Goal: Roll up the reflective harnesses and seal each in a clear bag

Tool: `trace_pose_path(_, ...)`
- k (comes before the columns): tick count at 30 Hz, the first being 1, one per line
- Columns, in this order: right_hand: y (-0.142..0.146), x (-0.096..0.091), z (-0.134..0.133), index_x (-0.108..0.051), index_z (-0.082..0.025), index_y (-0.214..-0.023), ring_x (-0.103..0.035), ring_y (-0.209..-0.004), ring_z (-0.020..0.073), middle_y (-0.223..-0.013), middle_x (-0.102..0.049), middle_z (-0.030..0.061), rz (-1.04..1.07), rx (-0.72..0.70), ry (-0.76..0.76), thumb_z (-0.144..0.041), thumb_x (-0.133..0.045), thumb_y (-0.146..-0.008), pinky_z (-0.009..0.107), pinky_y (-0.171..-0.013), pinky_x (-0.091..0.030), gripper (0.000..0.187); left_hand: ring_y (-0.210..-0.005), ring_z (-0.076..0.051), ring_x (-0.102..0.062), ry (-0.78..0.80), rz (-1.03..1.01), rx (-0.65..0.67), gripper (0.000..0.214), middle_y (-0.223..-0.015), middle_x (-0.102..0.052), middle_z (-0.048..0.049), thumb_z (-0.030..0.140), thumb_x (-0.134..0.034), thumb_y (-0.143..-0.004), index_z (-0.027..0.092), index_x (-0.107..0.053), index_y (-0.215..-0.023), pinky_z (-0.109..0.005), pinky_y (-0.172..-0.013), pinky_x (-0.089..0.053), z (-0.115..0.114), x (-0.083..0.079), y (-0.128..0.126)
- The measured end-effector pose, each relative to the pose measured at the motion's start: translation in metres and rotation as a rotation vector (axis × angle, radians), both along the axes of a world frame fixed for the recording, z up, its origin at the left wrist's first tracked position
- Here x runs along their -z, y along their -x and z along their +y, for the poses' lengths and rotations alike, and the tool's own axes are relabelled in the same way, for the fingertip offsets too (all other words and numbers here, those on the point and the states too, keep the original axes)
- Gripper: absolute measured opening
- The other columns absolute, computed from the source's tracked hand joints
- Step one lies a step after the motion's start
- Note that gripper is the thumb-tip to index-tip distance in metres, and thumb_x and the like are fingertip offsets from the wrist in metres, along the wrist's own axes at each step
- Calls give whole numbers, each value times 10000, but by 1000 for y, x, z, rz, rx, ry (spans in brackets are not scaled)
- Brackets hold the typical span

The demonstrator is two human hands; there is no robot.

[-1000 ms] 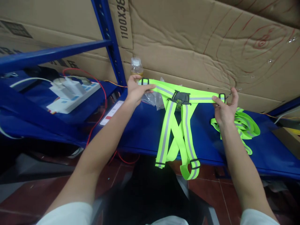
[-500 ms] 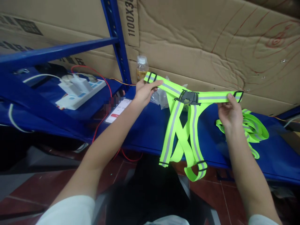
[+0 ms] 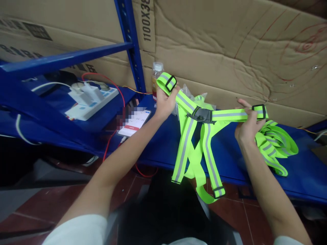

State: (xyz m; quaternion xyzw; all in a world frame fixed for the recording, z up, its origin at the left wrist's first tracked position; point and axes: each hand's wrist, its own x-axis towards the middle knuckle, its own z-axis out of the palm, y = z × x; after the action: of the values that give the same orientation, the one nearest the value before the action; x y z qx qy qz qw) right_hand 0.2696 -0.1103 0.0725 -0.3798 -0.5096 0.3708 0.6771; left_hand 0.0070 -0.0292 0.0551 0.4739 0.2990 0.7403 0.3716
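Observation:
A neon-yellow reflective strap vest [image 3: 190, 143] with grey stripes and a black buckle [image 3: 201, 115] hangs in the air above the blue shelf [image 3: 163, 146]. My left hand [image 3: 165, 102] grips its left belt end, raised near the bottle. My right hand [image 3: 246, 127] holds the right belt end by a black slider, fingers curled round the strap. Two long straps dangle over the shelf's front edge.
A pile of more neon vests [image 3: 277, 144] lies right of my right hand. A phone [image 3: 134, 123], a white power strip [image 3: 89, 100] with red cable, a small bottle [image 3: 157, 73] and clear plastic bags sit on the shelf. Cardboard [image 3: 230, 51] lines the back.
Both hands have lifted the vest's belt and drawn its ends closer together; my left hand rose and tilted its end upward, so the belt sags at the buckle.

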Motion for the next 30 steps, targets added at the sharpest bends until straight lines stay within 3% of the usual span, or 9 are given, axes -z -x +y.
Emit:
trace_pose_path(5, 6, -2, -2, -651, -323, -861, -641, -624, 240, -594, -536, -28, 7, -40, -13, -600, -735, -865, 511, -753, -640, 289, -931, -256, -761, 13, 19, 229, 415, -760, -686, -43, 563, -774, -886, 226, -617, -701, -376, -834, -608, -20, -1, -12)
trace_pose_path(8, 10, 2, -6, -561, -322, -755, -448, -505, 199, -520, -301, -55, 134, -71, -38, -562, -699, -839, 469, -699, -608, 290, -745, -206, -711, -26, -22, 301, 532, -613, -517, 8, 572, -758, -919, 230, -476, -625, -401, -855, -620, -26, -2, -21)
trace_pose_path(10, 14, 5, -8, -554, -322, -770, -331, -489, 180, -557, -232, -62, 173, -99, -27, -530, -696, -808, 430, -648, -570, 255, -622, -162, -631, -21, -41, 335, 529, -585, -446, 44, 558, -799, -903, 233, -461, -659, -410, -859, -629, -28, -2, -23)
trace_pose_path(13, 18, 11, -9, -598, -316, -846, -327, -526, 189, -633, -260, -41, 47, -116, 35, -668, -633, -801, 414, -605, -514, 356, -589, -138, -581, 52, -18, 346, 451, -618, -460, 59, 511, -881, -841, 238, -531, -760, -377, -789, -619, -29, 0, -24)
trace_pose_path(17, 20, 19, -6, -522, -308, -798, -453, -619, 240, -686, -335, 8, -152, -137, 93, -908, -447, -765, 423, -601, -474, 606, -783, -167, -634, -3, 139, 367, 401, -801, -567, 23, 433, -914, -782, 248, -575, -890, -335, -783, -557, -30, 6, -23)
trace_pose_path(20, 19, 23, -3, -440, -305, -770, -469, -634, 243, -706, -344, 10, -186, -194, 137, -931, -412, -754, 413, -583, -455, 627, -827, -160, -587, -94, 333, 461, 371, -894, -553, 16, 317, -853, -767, 243, -509, -887, -306, -745, -497, -34, 10, -21)
trace_pose_path(24, 19, 27, 0, -429, -289, -763, -427, -588, 195, -726, -409, 5, -131, -245, 256, -826, -561, -760, 375, -549, -437, 553, -828, -157, -540, -95, 629, 608, 348, -1017, -549, -4, 243, -752, -745, 253, -492, -974, -280, -642, -410, -39, 14, -18)
trace_pose_path(27, 16, 31, 4, -425, -278, -737, -454, -584, 182, -719, -464, 9, -133, -203, 271, -790, -641, -774, 343, -522, -398, 557, -1035, -219, -563, -181, 815, 567, 444, -1170, -563, -47, 323, -830, -731, 250, -493, -1011, -304, -741, -471, -41, 20, -19)
trace_pose_path(30, 13, 37, 4, -470, -285, -765, -529, -621, 204, -729, -530, 13, -212, -195, 209, -870, -639, -773, 342, -521, -405, 609, -1060, -249, -571, -310, 916, 554, 506, -1123, -577, -48, 370, -883, -706, 248, -480, -988, -374, -887, -500, -38, 27, -22)
